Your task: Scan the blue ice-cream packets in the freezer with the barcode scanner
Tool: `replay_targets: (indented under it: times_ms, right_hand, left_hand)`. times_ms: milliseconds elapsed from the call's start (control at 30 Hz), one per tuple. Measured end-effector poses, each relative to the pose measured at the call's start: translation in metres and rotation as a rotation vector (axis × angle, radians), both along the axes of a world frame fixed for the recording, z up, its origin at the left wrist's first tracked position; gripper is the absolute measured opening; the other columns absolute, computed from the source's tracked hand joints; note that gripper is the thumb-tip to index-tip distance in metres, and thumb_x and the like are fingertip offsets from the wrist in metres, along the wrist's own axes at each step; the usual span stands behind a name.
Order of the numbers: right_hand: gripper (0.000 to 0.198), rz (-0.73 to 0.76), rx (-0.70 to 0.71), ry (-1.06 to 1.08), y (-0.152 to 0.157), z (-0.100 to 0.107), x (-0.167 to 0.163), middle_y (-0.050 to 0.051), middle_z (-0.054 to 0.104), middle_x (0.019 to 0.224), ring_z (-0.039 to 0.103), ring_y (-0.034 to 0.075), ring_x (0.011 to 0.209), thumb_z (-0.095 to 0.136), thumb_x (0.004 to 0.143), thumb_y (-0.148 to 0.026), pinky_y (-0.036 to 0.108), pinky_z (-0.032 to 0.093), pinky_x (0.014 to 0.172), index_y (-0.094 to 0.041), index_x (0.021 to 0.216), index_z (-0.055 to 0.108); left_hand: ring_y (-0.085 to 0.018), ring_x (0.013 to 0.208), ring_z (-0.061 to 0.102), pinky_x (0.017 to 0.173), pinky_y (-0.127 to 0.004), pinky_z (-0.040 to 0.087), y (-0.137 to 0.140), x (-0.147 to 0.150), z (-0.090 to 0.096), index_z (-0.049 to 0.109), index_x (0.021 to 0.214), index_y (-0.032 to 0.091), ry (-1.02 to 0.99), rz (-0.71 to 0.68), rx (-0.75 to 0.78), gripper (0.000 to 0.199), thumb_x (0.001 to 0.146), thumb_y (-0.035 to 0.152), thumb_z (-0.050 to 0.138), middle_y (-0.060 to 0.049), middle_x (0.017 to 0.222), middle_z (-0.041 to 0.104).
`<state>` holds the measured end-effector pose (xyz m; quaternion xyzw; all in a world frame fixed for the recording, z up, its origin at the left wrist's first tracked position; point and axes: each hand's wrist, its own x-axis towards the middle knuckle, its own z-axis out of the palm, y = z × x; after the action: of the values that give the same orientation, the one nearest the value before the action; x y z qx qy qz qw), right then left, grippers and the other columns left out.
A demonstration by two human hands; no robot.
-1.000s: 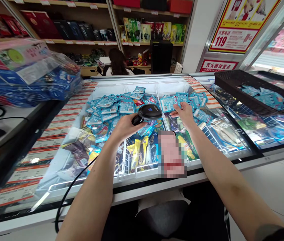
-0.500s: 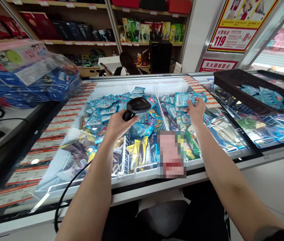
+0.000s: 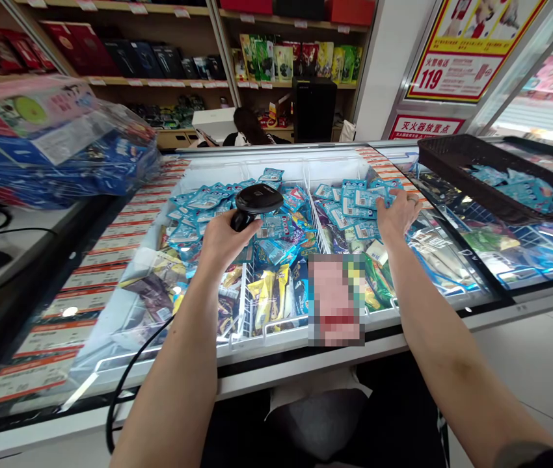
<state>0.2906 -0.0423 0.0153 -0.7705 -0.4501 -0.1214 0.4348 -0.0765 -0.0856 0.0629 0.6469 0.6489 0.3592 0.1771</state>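
Note:
My left hand (image 3: 228, 239) is closed round the handle of a black barcode scanner (image 3: 258, 198), its head over the freezer's glass top. A black cable runs down past my left forearm. Many small blue packets (image 3: 208, 197) with barcodes lie spread in a pile under and beyond the scanner. My right hand (image 3: 397, 216) is at the right-hand group of blue packets (image 3: 360, 201), thumb and fingers apart, the fingertips at the edge of the packets. Whether a fingertip still touches one I cannot tell.
Wrapped ice creams (image 3: 269, 296) fill wire baskets in the chest freezer. A dark basket (image 3: 491, 153) with more blue packets stands at right. Plastic-wrapped boxes (image 3: 52, 143) are at left. A pixelated patch covers something at the front edge. A person (image 3: 250, 127) sits behind the freezer.
My right hand has let go of the blue packets, which now lie on the pile, and has moved slightly right. My left hand has shifted a little left with the scanner.

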Motion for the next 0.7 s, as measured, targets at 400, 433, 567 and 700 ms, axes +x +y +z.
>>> replay_targets:
  times_ms: [400,433,567,700]
  right_hand:
    - [0.035,0.708,-0.035,-0.238,-0.001,-0.001,-0.053,0.012,0.062,0.123,0.052,0.030,0.116,0.046,0.093,-0.038,0.048,0.038,0.101,-0.021,0.118,0.063]
    - [0.035,0.779,-0.035,-0.243,0.000,-0.003,-0.057,0.011,0.063,0.123,0.053,0.029,0.116,0.046,0.093,-0.038,0.046,0.038,0.102,-0.021,0.119,0.063]
    - [0.038,0.992,-0.093,-0.240,0.001,-0.004,-0.072,0.008,0.065,0.125,0.055,0.025,0.118,0.043,0.096,-0.038,0.043,0.039,0.103,-0.021,0.125,0.061]
    - [0.041,1.100,-0.208,-0.255,0.002,-0.001,-0.090,0.008,0.062,0.130,0.054,0.026,0.121,0.042,0.097,-0.043,0.043,0.038,0.104,-0.021,0.127,0.060]
  left_hand:
    - [-0.019,0.064,0.057,0.055,-0.024,0.037,-0.007,0.007,0.008,0.068,0.088,0.015,-0.009,0.034,0.019,0.039,0.072,0.050,0.060,-0.004,0.063,0.061]
    - [-0.019,0.065,0.057,0.055,-0.024,0.037,-0.007,0.007,0.008,0.068,0.089,0.015,-0.016,0.034,0.019,0.039,0.072,0.050,0.060,-0.004,0.063,0.061]
    - [-0.018,0.064,0.056,0.056,-0.025,0.039,-0.007,0.006,0.007,0.068,0.090,0.015,-0.033,0.038,0.014,0.040,0.073,0.051,0.060,-0.004,0.064,0.061]
    - [-0.018,0.066,0.056,0.057,-0.025,0.039,-0.004,0.004,0.005,0.067,0.092,0.015,-0.046,0.024,0.004,0.041,0.073,0.051,0.060,-0.004,0.066,0.060]
